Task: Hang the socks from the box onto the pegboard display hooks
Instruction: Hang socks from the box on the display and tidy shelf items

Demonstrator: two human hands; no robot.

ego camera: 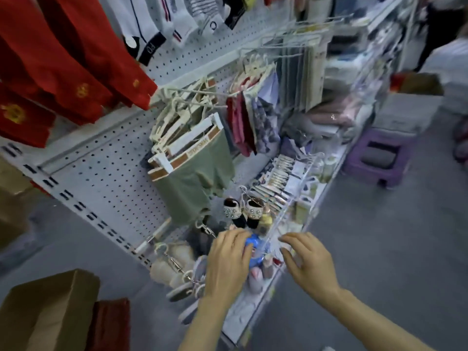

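Note:
My left hand (228,262) reaches down to the bottom shelf, its fingers curled over a small blue item (253,245). My right hand (307,262) hovers just to the right, by the shelf's clear front rail, fingers spread and loosely bent, with nothing seen in it. The cardboard box (48,312) stands open on the floor at the lower left, with dark red socks (111,323) beside its flap. More red socks (65,62) hang at the upper left of the white pegboard (101,178). The view is motion-blurred.
Green underwear on hangers (195,178) hangs from a hook in the middle of the pegboard, and white socks (162,24) above. Beaded slippers (243,209) and small goods fill the bottom shelf. A purple stool (377,158) stands in the aisle on the right.

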